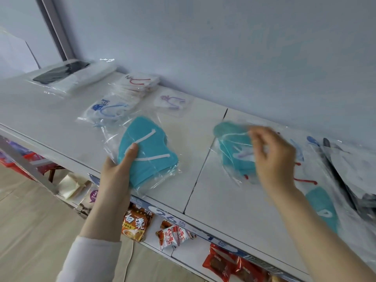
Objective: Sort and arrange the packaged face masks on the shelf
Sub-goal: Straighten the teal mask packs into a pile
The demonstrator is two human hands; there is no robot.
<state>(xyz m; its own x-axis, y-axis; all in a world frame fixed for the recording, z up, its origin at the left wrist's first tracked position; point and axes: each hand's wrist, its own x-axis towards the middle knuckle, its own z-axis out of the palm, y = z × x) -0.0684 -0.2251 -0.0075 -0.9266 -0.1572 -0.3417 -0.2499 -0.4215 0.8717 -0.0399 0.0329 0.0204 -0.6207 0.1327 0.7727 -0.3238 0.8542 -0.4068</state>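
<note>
Left hand point(120, 169) grips a teal pack point(148, 157) by its near-left corner, thumb on top, at the front edge of the shelf point(50, 123), long axis running toward the back wall. Right hand point(272, 157) has fingers curled at a second teal pack point(234, 147); it's blurred, so I can't tell if it grips. That pack lies right of the first, across the seam point(200, 169), with the right hand nearer. It probably goes left onto the first.

Teal masks point(146, 151) with white straps; white shelf point(234, 210); orange noodle packet point(136, 224).
</note>
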